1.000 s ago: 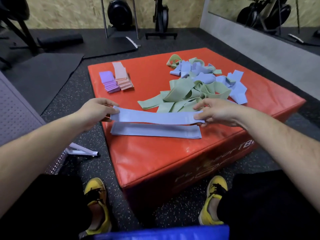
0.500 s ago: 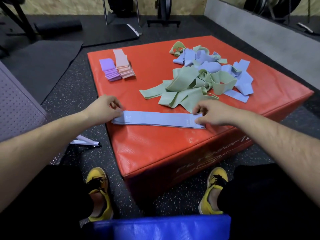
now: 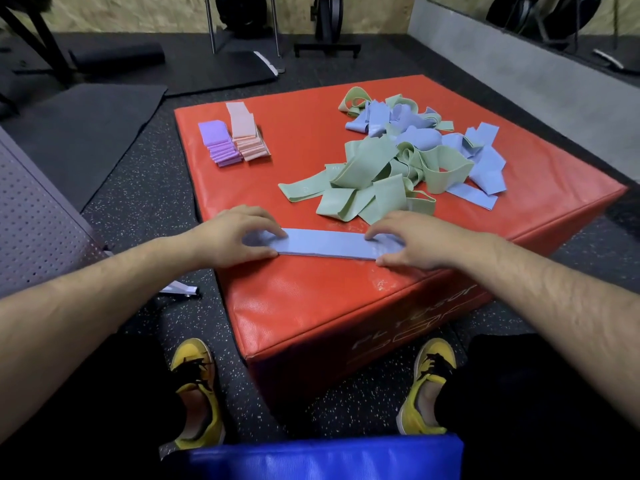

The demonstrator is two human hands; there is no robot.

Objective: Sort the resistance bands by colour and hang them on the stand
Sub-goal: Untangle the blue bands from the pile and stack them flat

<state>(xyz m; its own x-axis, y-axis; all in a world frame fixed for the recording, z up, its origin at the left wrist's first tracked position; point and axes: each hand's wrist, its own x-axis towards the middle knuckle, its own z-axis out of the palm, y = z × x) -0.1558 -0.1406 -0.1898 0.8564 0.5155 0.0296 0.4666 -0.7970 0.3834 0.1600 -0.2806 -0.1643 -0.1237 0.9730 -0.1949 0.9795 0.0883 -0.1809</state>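
Two blue resistance bands [image 3: 325, 243] lie flat, one stacked on the other, near the front edge of the red padded box [image 3: 311, 306]. My left hand [image 3: 239, 237] presses on their left end with straight fingers. My right hand [image 3: 412, 242] presses on their right end the same way. Behind them sits a tangled heap of green bands [image 3: 374, 181] mixed with more blue bands [image 3: 481, 161]. At the box's far left stand a folded purple pile [image 3: 220, 145] and a folded pink pile [image 3: 247, 135]. No hanging stand is clearly in view.
A grey perforated panel [image 3: 31, 223] stands at the left, with a white bracket [image 3: 181, 289] on the speckled floor. Black mats [image 3: 90, 133] and gym equipment lie behind. A blue pad [image 3: 325, 459] is at the bottom edge, between my yellow shoes.
The upper blue band, held stretched above the lower one, has been laid down on it. Both hands then slid inward and now press flat on the stack's ends.
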